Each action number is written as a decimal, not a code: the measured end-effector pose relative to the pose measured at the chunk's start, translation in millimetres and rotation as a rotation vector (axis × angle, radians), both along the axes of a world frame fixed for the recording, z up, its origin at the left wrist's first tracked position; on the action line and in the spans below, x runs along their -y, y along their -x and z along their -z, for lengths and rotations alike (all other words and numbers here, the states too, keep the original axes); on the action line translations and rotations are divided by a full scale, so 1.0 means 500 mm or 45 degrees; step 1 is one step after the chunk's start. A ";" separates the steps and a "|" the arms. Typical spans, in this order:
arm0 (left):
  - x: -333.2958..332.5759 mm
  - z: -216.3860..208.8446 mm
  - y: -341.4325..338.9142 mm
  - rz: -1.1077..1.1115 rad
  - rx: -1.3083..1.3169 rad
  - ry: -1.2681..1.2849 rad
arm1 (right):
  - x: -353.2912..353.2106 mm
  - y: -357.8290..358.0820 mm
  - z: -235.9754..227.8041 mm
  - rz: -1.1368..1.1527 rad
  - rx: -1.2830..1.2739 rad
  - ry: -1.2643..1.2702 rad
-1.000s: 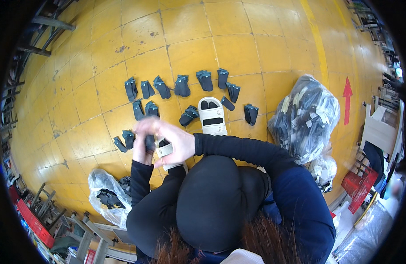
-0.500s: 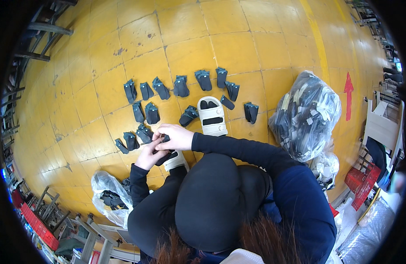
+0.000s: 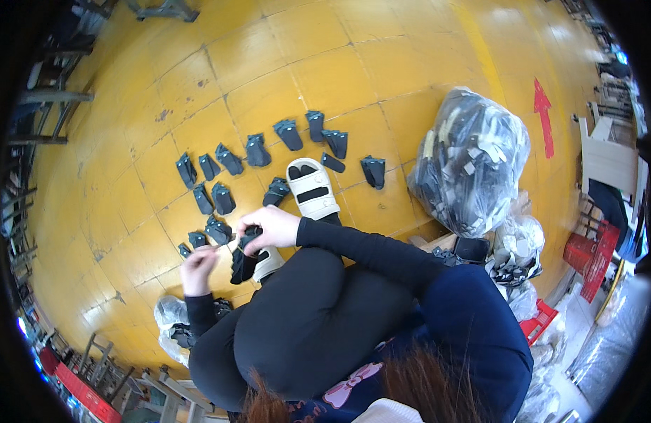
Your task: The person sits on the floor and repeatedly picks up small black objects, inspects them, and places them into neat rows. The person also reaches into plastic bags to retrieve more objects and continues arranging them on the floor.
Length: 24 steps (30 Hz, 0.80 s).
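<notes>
My right hand (image 3: 274, 228) is closed on a bundle of black fabric pieces (image 3: 243, 264), held upright above the floor beside my knee. To its left, my left hand (image 3: 198, 269) has its fingers pinched together, slightly blurred. A thin yellowish band (image 3: 231, 242), perhaps elastic, stretches from those fingers to the bundle. Similar dark bundles lie on the floor in loose rows, among them one just beyond my hands (image 3: 218, 230) and another beside my shoe (image 3: 276, 192). My cream slide sandals (image 3: 312, 189) show past my knees, one partly hidden behind the held bundle.
A large clear plastic bag (image 3: 469, 166) of dark and pale pieces stands at the right, with a smaller bag (image 3: 520, 247) nearer me. Another open bag (image 3: 172, 314) sits by my left arm. Red crates (image 3: 590, 259) and tables line the right side; metal frames stand left.
My hands have separated: the left has drawn away to the left, and the bundle now shows clearly below my right hand. The whole view has shifted and tilted.
</notes>
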<state>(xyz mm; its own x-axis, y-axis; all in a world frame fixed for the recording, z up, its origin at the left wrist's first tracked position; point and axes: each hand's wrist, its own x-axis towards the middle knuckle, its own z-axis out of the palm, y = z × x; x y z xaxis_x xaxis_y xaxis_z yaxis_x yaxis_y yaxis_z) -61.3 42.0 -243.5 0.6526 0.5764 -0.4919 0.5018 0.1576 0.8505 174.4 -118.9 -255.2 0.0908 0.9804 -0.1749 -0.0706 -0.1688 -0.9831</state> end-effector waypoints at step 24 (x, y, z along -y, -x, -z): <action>0.222 -0.576 -0.056 0.674 -0.276 -0.719 | 0.396 -0.403 0.285 0.451 1.462 0.879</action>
<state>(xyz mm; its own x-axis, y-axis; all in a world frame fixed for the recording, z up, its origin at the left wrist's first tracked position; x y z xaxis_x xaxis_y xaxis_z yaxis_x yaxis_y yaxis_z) -33.3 -69.2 44.6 0.8324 0.4164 -0.3656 0.5524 -0.5723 0.6060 376.1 -316.8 -397.6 0.7361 0.6213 -0.2685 0.5718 -0.7831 -0.2443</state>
